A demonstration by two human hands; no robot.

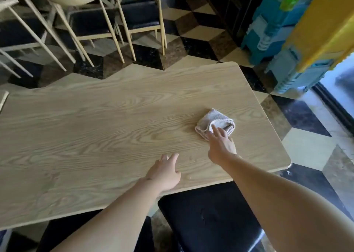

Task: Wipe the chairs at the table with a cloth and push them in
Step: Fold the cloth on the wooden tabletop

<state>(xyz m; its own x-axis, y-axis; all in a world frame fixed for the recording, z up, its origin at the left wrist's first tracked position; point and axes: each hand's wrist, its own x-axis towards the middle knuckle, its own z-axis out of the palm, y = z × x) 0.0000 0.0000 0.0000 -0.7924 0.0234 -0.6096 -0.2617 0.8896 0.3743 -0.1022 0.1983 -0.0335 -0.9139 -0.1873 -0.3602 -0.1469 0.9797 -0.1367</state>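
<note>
— Item one, cloth: lay bunched on the table, directly ahead of the right hand. Long axis: ran roughly crosswise to the reaching fingers.

— Contact?

— Touched at the near edge only. Fingers spread and extended, tips resting on the folds; nothing clenched, nothing gripped yet.

— Item two, left hand?

— Rested flat and loose near the table's front edge, held nothing. Sat well apart from the cloth, behind and to the left of the right hand's fingers. Nearer hand: the right, plainly.

— Chairs?

— One dark seat below both wrists, partly tucked under the table edge. Unwiped, as judged, since cloth not yet in hand. Further chairs far beyond the fingertips, at another table.

— Containers?

— None on the table. Stacked blue crates far off, beyond and right of the fingers; contents not discernible.

— Next move, as judged?

— Close right fingers over the cloth, lift, bring back toward the seat.
</note>
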